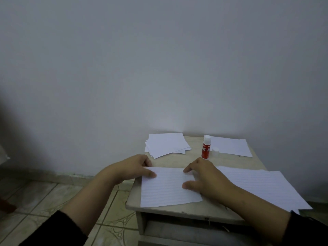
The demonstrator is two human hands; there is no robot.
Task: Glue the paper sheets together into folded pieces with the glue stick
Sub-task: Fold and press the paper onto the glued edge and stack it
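Home room (tiled floor (53,196); small table (177,209))

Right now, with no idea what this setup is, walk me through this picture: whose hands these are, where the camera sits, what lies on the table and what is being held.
There is no machine here. A person wears a wide-angle camera on the head, looking forward and down, so both arms reach in from the bottom of the single view.

The left hand grips the far left corner of a lined sheet lying at the near edge of a small table. The right hand rests on the same sheet with its fingers spread, pressing it flat.

Another lined sheet lies to the right. Further back are a loose stack of plain sheets, a red glue stick standing upright, a small white cap beside it, and one more sheet at the far right. Nobody holds the glue.
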